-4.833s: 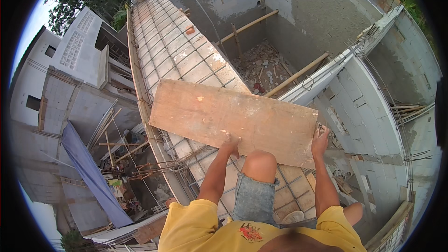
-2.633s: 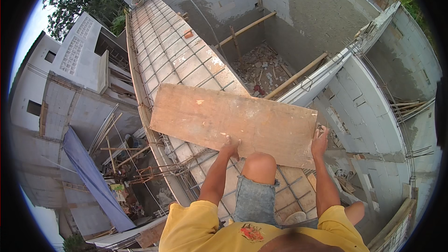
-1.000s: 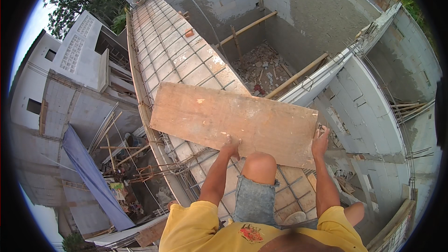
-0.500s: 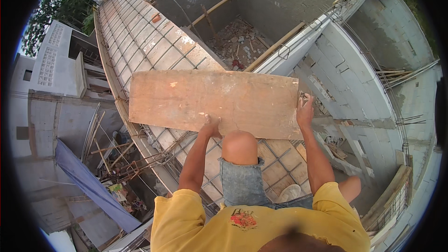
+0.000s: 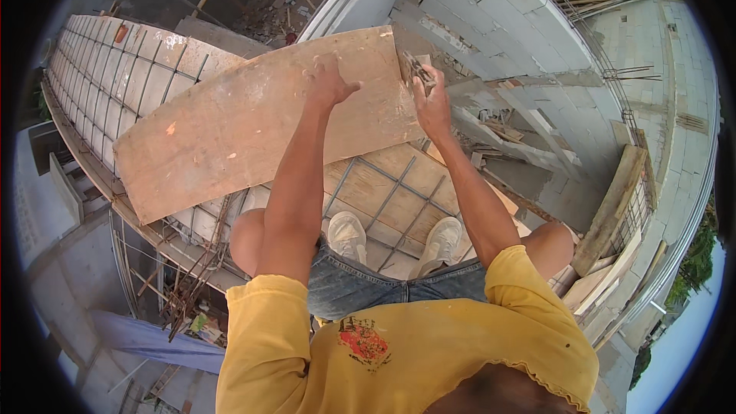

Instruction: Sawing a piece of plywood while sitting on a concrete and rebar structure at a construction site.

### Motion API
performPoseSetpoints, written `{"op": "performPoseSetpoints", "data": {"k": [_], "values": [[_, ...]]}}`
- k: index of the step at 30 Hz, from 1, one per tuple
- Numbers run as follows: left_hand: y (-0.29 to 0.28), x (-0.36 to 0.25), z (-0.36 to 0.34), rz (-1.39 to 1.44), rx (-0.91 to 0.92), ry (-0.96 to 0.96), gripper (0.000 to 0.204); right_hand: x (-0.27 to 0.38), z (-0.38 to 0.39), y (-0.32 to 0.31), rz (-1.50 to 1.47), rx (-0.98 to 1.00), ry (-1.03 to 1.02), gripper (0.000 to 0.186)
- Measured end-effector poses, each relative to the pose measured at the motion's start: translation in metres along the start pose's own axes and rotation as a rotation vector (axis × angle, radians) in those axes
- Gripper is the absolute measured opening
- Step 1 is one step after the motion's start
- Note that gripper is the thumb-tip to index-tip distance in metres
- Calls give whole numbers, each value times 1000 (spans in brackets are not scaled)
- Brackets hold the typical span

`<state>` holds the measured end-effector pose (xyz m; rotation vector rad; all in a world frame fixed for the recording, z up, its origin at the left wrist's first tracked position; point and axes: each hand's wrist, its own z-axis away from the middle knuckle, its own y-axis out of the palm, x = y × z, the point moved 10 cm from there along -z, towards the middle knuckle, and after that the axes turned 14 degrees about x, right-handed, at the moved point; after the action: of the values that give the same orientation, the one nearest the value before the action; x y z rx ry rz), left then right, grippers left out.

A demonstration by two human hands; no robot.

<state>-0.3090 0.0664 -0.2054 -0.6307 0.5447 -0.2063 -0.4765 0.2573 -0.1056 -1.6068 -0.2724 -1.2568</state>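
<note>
A long brown plywood sheet (image 5: 238,123) lies at a slant across the steel bar grid (image 5: 391,184) in front of me. My left hand (image 5: 330,84) is spread open on top of the sheet, touching its face towards the far right part. At the sheet's right end my right hand (image 5: 433,100) is closed around a small dark metal tool (image 5: 416,69), whose exact kind I cannot make out. That hand is close beside the sheet's right edge; whether it touches the wood is unclear.
My shoes (image 5: 347,236) stand among the bars on the formwork. A curved formwork edge (image 5: 84,138) runs along the left, with a drop beyond it. Grey block walls (image 5: 491,15) and open rooms with rubble (image 5: 280,4) lie ahead and right. Timber boards (image 5: 613,207) are at the right.
The sheet has tilted, its left end nearer me and its right end farther away. My left hand has moved from the near edge onto the sheet's face. My view has shifted rightward.
</note>
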Motion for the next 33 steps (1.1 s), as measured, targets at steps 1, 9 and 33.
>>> {"op": "performPoseSetpoints", "data": {"k": [1, 9, 33], "values": [[37, -5, 5, 37, 55, -65, 111, -8, 8, -1, 8, -13, 12, 40], [72, -10, 36, -92, -132, -24, 125, 17, 18, -1, -31, 94, 214, 39], [76, 9, 40, -75, -36, -68, 136, 30, 261, -53, -235, 142, 437, 39]]}}
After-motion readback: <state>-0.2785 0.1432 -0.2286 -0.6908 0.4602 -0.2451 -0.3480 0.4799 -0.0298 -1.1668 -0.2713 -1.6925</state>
